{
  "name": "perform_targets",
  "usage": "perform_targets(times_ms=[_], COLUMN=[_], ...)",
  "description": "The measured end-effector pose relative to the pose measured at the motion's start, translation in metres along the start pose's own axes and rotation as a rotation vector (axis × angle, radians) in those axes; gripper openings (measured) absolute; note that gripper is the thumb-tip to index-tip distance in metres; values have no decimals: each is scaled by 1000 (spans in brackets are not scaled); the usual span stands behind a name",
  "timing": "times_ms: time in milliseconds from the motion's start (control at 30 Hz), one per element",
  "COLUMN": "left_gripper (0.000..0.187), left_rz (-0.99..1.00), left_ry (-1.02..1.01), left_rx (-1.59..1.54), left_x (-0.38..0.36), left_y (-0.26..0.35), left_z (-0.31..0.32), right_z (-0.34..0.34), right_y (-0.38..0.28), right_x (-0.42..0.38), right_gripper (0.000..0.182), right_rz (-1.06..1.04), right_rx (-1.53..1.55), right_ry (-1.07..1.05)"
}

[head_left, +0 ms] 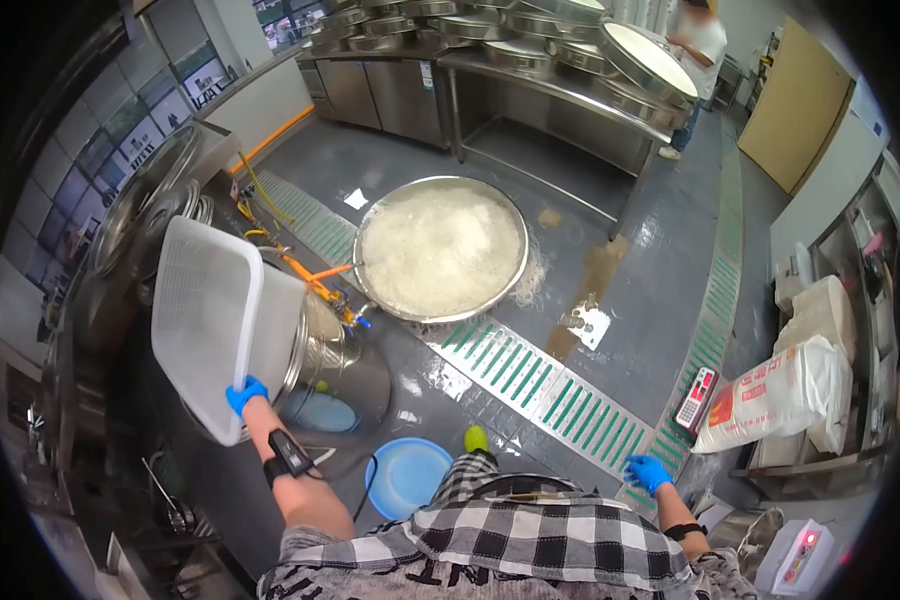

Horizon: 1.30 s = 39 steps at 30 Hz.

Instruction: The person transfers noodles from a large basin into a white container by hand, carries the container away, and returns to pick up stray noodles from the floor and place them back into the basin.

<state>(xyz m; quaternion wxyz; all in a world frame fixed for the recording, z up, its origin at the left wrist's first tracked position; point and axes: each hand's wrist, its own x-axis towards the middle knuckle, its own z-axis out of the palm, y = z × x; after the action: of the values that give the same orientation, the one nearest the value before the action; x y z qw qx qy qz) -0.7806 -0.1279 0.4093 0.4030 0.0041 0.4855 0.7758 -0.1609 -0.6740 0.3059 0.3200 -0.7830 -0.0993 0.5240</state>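
My left hand (246,395), in a blue glove, is closed around the lower rim of a white plastic basket (205,310). The basket is tilted on its side, up against a tall stainless steel drum (355,375). My right hand (649,473), also gloved in blue, hangs low at my right side above the drain grating, fingers apart and holding nothing. In front of me on the floor stands a wide round metal basin (435,320), full of pale, noodle-like strands (440,245) in cloudy liquid. An orange hose (332,271) reaches to its left edge.
A light-blue plastic basin (408,478) sits by my feet. Drain grating (500,370) crosses the wet floor. To the right are a scale (697,400) and printed sacks (775,395). Steel tables (560,90) hold stacked round pans; a person (703,50) stands beyond.
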Motion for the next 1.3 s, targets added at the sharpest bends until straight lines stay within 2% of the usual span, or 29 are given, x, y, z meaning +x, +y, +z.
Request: perform_targets(times_ms=[67, 100, 133, 167, 200, 233, 267, 333, 400, 433, 467, 500, 533, 600, 633, 667, 733, 800, 833, 900, 933, 1000, 1067, 1100, 1167, 1300], left_gripper=[17, 16, 19, 18, 15, 15, 15, 29, 35, 35, 36, 36, 36, 37, 36, 36, 37, 40, 42, 44, 44, 46, 44, 44, 43, 41], left_rz=[521, 786, 948, 925, 737, 245, 132, 147, 110, 116, 111, 105, 111, -17, -28, -39, -166, -320, -403, -621, -759, -901, -960, -977, -1151, -1295], left_ry=[27, 34, 47, 40, -223, -436, -236, -190, -210, -203, -315, -425, -415, -579, -587, -597, -614, -628, -600, -578, -578, -472, -458, -439, -329, -196], left_rx=[1062, 1587, 1479, 1476, 862, 35, -189, -79, 36, 44, 50, 53, 55, 118, 155, 188, 256, 256, 221, 127, 67, 30, 42, 32, 8, 20], left_x=[-50, -68, -78, -68, 29, 6, -23, -62, -105, -126, -148, -165, -178, -202, -208, -211, -218, -225, -225, -211, -202, -190, -177, -166, -135, -111], left_y=[38, 57, 71, 88, 97, 120, 130, 146, 154, 152, 147, 135, 119, 84, 60, 29, -37, -110, -152, -231, -267, -328, -391, -422, -491, -573], left_z=[7, 15, 20, 21, -11, 11, 29, 53, 82, 99, 118, 136, 154, 193, 211, 230, 262, 287, 297, 306, 302, 291, 276, 272, 259, 230], right_z=[-3, -3, -3, -2, 0, 3, 3, 8, 28, 49, 74, 98, 118, 157, 175, 186, 200, 208, 186, 142, 131, 121, 128, 131, 151, 192], right_y=[1, -3, -9, -15, -26, -39, -56, -97, -140, -208, -271, -328, -378, -451, -461, -486, -513, -505, -527, -568, -605, -625, -649, -660, -671, -653], right_x=[0, 3, 8, 12, 16, 22, 31, 65, 114, 103, 91, 81, 71, 67, 87, 81, 104, 171, 180, 216, 210, 276, 325, 347, 404, 475], right_gripper=[28, 27, 26, 25, 25, 24, 24, 26, 29, 33, 35, 40, 47, 61, 67, 59, 55, 47, 41, 39, 37, 39, 41, 41, 44, 44], right_rz=[87, 145, 203, 246, 251, 282, 308, 176, -153, -204, -363, -378, -419, -432, -445, -300, -390, -537, -553, -586, -581, -624, -625, -615, -551, -640], right_rx=[-55, -54, -48, -6, -1, -66, -134, -327, -376, -385, -251, -86, -41, 123, 218, 345, 292, 619, 661, 559, 617, 492, 242, 220, 5, -6], right_ry=[2, -13, -27, -21, -24, -20, -15, -63, 30, 2, -106, -269, -471, -839, -1007, -969, -715, -249, -137, -121, -104, -78, -17, -9, 69, 61])
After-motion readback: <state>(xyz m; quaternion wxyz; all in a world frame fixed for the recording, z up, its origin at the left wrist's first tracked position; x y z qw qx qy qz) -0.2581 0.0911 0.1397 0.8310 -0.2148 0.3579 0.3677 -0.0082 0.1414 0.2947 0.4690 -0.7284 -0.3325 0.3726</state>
